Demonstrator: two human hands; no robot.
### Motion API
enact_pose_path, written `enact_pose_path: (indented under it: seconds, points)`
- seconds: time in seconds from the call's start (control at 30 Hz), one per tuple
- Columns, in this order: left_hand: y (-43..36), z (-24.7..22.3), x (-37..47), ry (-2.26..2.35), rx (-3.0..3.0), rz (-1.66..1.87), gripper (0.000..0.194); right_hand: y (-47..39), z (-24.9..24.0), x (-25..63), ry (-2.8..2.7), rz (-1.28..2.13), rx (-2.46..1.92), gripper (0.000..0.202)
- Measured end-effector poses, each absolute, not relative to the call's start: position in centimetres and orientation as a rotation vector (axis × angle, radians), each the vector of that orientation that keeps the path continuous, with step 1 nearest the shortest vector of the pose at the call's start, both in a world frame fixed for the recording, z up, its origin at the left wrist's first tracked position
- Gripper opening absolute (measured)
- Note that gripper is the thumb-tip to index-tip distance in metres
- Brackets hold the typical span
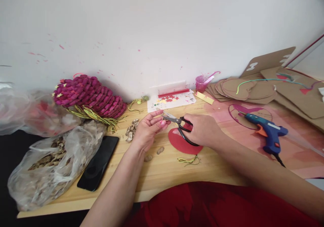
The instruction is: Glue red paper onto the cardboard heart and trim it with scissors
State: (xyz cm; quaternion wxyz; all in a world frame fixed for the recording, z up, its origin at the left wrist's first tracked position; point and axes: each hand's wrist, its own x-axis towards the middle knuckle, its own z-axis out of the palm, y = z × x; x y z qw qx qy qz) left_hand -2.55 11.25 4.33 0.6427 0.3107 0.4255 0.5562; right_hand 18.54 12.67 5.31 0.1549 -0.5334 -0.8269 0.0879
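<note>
Black-handled scissors (pixel 180 121) are in my right hand (pixel 202 129), with fingers wrapped round the loops and the blades pointing left. My left hand (pixel 149 127) is closed in a pinch at the blade tips; whatever lies between its fingers is too small to name. Below the scissors a red heart-like piece (pixel 182 144) lies on the table, partly hidden by my right hand. A yellow-green tassel (pixel 188 160) sits at its lower edge. Two loose brown shells (pixel 160 150) rest between my forearms, and a small pile of shells (pixel 131 131) is left of my left hand.
A phone (pixel 98 163) and a plastic bag of shells (pixel 53 166) lie at left, magenta shell-covered pieces (pixel 91 97) behind. Small stars (pixel 169 99) lie on white paper near the wall. A blue glue gun (pixel 268 131), cardboard hearts (pixel 235 88) and a pink cup (pixel 201 83) are at right.
</note>
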Motion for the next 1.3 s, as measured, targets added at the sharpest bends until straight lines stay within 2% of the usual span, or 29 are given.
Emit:
enact_pose_path:
  seconds: [0.27, 0.6, 0.97, 1.3]
  points:
    - [11.25, 4.43, -2.67, 0.986, 0.714, 1.258, 0.057, 12.67, 5.48, 18.67, -2.392, 0.316, -1.549, 0.046]
    - [11.37, 4.38, -3.02, 0.974, 0.701, 1.271, 0.043, 12.91, 5.34, 18.92, -2.422, 0.232, -1.556, 0.037]
    - [11.73, 4.01, -2.99, 0.983, 0.661, 1.343, 0.033, 13.05, 5.01, 18.80, -2.377, 0.199, -1.535, 0.048]
    - [11.75, 3.94, -2.82, 0.983, 0.702, 1.356, 0.046, 12.77, 5.14, 18.80, -2.385, 0.193, -1.508, 0.034]
